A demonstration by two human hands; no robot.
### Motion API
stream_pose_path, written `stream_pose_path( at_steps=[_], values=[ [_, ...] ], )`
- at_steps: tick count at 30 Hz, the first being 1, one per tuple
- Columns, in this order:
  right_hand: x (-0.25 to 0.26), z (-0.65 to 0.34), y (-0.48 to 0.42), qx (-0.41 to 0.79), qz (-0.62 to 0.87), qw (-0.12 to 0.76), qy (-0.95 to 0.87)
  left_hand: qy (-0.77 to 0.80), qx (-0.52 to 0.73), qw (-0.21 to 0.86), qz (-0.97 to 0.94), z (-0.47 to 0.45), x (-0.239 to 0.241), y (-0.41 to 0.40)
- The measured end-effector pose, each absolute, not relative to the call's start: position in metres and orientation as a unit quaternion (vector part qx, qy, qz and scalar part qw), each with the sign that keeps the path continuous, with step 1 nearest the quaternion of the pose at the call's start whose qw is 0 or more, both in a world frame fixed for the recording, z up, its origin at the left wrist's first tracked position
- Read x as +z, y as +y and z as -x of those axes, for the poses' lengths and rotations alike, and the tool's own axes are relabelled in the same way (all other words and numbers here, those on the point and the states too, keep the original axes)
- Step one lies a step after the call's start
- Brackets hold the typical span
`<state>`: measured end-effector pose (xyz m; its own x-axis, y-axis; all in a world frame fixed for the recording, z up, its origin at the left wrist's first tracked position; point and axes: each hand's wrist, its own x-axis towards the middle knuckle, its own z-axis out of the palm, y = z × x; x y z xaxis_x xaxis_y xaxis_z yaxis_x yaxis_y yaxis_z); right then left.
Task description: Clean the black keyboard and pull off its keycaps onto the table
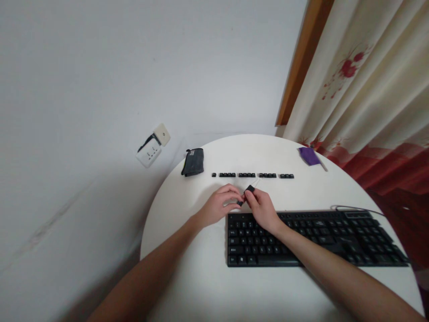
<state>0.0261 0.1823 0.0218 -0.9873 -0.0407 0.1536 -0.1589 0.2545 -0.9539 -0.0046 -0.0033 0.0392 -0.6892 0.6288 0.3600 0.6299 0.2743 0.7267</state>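
Above the upper left part of a black keyboard (261, 260), my two hands meet. Between the thumb and fingers of my left hand (219, 203) is a small black keycap (240, 203). My right hand (263, 208) is closed around the black handle of a wire keycap puller (250, 188), whose thin wires point away to the upper right. Just beyond the hands, black keycaps (247, 175) lie in a line of small groups, with a single keycap (213, 175) at its left end. My right forearm crosses over the keyboard and hides some of its keys.
A dark zip pouch (193, 162) lies at the back left of the round white table (187, 277). At the back right is a purple cloth on a stick (309, 156). The keyboard cable (358, 208) runs to the right. A wall socket (149, 153) and a curtain (355, 112) flank the table.
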Motion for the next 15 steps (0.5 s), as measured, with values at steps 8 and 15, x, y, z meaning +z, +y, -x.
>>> stream_pose_path(
  at_steps=[8, 15],
  values=[
    [0.023, -0.026, 0.183, 0.615, -0.058, 0.041, -0.785, -0.9, -0.377, 0.129, 0.178, 0.051, 0.025, -0.044],
    [0.016, -0.025, 0.183, 0.622, -0.059, 0.035, -0.78, -0.928, -0.332, 0.125, 0.114, 0.077, -0.005, -0.068]
  ],
)
